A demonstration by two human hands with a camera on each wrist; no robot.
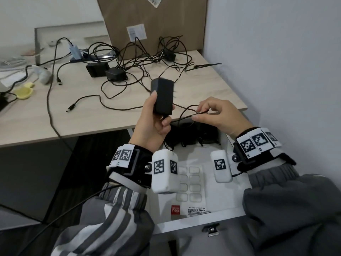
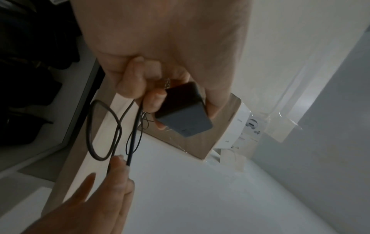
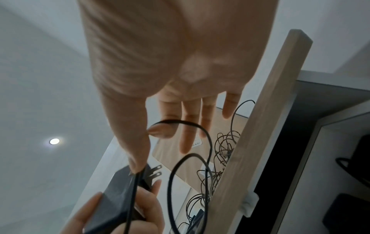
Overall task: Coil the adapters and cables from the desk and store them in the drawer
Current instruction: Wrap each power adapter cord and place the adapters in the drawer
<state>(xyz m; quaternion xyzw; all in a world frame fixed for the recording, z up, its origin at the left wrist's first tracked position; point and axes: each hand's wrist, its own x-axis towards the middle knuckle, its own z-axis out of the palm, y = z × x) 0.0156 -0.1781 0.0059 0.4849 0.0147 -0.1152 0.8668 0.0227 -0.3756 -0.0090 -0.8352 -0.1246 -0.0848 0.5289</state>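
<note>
My left hand (image 1: 153,119) grips a black power adapter (image 1: 162,96) upright above the desk's front edge; its prongs point right. The same adapter (image 2: 183,110) shows in the left wrist view and, as the adapter (image 3: 118,201), in the right wrist view. Its thin black cable (image 1: 186,112) loops rightward to my right hand (image 1: 212,115), which pinches it between thumb and index finger. That cable (image 3: 190,158) curls in a loop below my right fingers. Several more adapters (image 1: 107,71) and tangled cables (image 1: 147,58) lie on the desk. The open white drawer (image 1: 195,220) sits below my wrists, with dark adapters (image 1: 191,137) at its back.
A cardboard sheet (image 1: 153,23) leans against the wall behind the desk (image 1: 92,117). A yellow object (image 1: 23,92) and a white device (image 1: 43,74) lie at the left. A sticker pack (image 1: 191,191) lies in the drawer. The wall (image 1: 276,61) is close on the right.
</note>
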